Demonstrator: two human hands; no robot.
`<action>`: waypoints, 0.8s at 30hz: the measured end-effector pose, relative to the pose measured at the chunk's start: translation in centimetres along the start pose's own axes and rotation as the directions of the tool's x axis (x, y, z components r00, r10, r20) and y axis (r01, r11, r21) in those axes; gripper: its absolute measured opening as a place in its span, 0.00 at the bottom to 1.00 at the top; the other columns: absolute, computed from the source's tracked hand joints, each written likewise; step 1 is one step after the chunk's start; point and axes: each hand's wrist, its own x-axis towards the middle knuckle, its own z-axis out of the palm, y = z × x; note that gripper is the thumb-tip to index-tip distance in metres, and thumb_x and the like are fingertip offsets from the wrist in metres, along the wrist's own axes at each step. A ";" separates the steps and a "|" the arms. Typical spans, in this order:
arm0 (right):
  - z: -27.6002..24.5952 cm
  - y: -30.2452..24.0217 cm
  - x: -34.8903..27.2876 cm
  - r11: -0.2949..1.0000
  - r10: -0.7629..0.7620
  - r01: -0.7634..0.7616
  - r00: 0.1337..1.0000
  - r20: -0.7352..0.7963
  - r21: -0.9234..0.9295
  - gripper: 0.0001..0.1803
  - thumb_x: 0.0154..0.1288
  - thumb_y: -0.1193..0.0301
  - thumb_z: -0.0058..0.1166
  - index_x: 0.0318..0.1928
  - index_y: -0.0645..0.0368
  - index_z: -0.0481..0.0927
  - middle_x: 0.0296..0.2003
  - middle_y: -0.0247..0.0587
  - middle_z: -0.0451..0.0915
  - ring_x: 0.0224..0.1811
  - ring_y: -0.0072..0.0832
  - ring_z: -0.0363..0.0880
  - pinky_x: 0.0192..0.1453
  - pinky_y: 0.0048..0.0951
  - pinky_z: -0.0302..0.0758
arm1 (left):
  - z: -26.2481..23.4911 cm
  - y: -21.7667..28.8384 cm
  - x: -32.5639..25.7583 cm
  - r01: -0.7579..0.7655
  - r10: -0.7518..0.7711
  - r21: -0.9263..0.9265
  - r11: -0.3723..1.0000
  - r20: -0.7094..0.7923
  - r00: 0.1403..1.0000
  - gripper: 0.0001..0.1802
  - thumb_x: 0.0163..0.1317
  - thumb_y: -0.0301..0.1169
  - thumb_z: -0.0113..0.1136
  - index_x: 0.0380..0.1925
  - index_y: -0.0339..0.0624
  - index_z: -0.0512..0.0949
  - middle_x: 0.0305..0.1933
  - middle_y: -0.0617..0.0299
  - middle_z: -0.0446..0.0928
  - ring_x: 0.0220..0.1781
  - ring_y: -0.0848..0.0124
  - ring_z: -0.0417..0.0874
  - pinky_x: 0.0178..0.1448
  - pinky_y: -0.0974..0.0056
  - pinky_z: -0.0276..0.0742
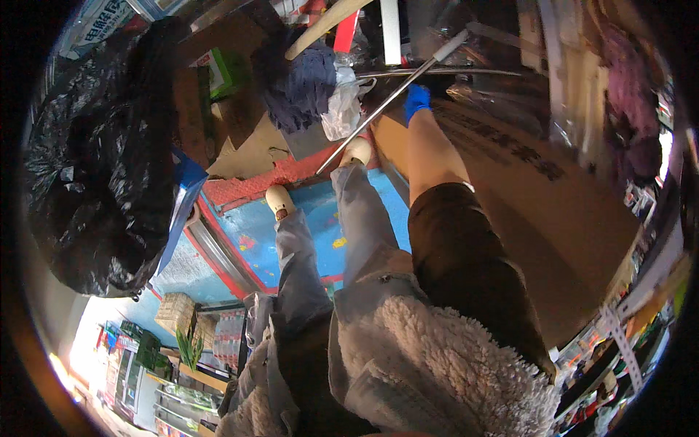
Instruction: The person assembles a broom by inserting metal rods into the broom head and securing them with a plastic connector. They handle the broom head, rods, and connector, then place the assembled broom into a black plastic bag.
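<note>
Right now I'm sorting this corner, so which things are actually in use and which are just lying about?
In use:
right hand in a blue glove, gripping the long metal pole
large cardboard box beside that arm

Lying about:
black plastic bag
blue mop head
clear plastic bag
flat cardboard pieces

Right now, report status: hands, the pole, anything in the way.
Right hand, blue-gloved, gripping the long metal pole. Left hand not in view. Mop head and white plastic bag crowd the pole; big cardboard box alongside.
</note>
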 end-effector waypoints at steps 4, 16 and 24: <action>1.6 0.9 4.4 0.994 0.047 -0.035 0.992 -0.115 0.103 0.24 0.55 0.59 0.58 0.48 0.62 0.73 0.41 0.47 0.76 0.38 0.34 0.72 0.44 0.39 0.69 | 2.2 -0.9 -2.2 0.094 -0.094 -0.022 0.995 0.000 0.996 0.30 0.51 0.41 0.64 0.52 0.39 0.71 0.44 0.54 0.77 0.43 0.62 0.77 0.47 0.61 0.73; 4.2 0.4 -9.0 0.917 -0.048 -0.141 0.890 0.454 0.373 0.09 0.52 0.66 0.58 0.34 0.54 0.77 0.26 0.31 0.73 0.27 0.22 0.69 0.30 0.26 0.66 | 0.7 1.7 0.7 -0.030 0.030 0.021 0.999 0.015 0.999 0.30 0.49 0.45 0.64 0.50 0.41 0.72 0.42 0.51 0.78 0.43 0.56 0.78 0.45 0.58 0.73; -6.2 -5.0 -35.3 0.958 -0.235 0.086 0.782 0.577 0.274 0.12 0.62 0.72 0.50 0.46 0.60 0.77 0.33 0.31 0.74 0.34 0.20 0.71 0.41 0.23 0.69 | -6.1 3.0 6.3 -0.405 0.402 0.054 0.913 0.060 0.914 0.30 0.48 0.47 0.64 0.49 0.43 0.73 0.40 0.48 0.78 0.43 0.53 0.78 0.44 0.55 0.74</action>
